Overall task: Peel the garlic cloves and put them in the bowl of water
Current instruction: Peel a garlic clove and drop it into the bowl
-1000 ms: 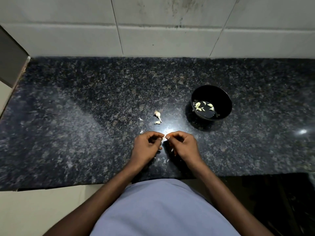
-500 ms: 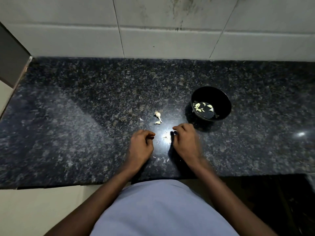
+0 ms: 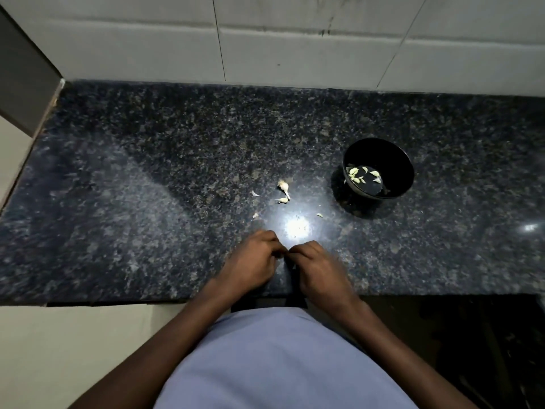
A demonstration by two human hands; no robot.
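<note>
1. Your left hand (image 3: 253,262) sits over the near edge of the dark speckled counter (image 3: 147,202), fingers curled in, fingertips meeting those of your right hand (image 3: 317,268).
2. Your right hand is curled the same way, its fingertips drawn in to the meeting point with the left.
3. Whatever you pinch between the two hands is hidden by the fingers and blurred; it may be a garlic clove, but I cannot tell from this view.
4. The black bowl (image 3: 404,169) stands on the counter to the right of and beyond your hands, well apart from them. It holds water with several pale peeled cloves (image 3: 358,174) floating toward its left side.
5. A small garlic piece with a stem (image 3: 284,185) lies on the counter beyond your hands, left of the bowl. A second small clove (image 3: 283,200) lies just beside it, on the near side.
6. Loose scraps of skin (image 3: 255,193) lie close to those pieces, one to the left and one nearer your hands.
7. One small pale clove or scrap (image 3: 319,215) lies alone between the bowl and the bright light glare (image 3: 296,227) on the counter.
8. The tiled wall (image 3: 295,39) runs along the back of the counter.
9. Your light blue shirt (image 3: 280,364) fills the bottom of the view.
</note>
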